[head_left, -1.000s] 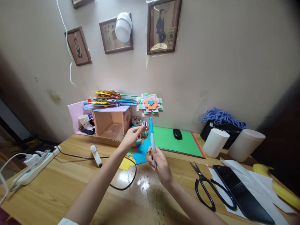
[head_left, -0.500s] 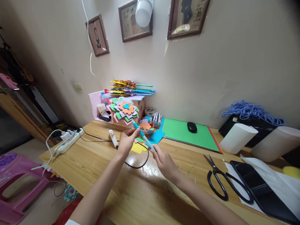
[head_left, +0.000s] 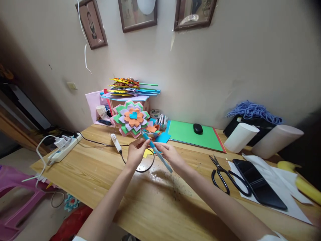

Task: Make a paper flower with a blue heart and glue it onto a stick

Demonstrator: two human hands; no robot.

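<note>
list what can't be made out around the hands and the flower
Head view only:
Back of the flower, where the stick joins it: hidden by the petals and the left hand.
Stick's middle: covered by the right hand.
Lamp: cut off by the top edge.
Pens: too small to tell apart.

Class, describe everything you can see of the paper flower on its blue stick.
The flower is flat layered cut paper: pink, green, lilac and orange pointed petals round a blue heart. It faces the camera, tilted left, atop a slanting blue stick held above the table. The left hand pinches the stick just below the bloom; the right hand grips it lower.
</note>
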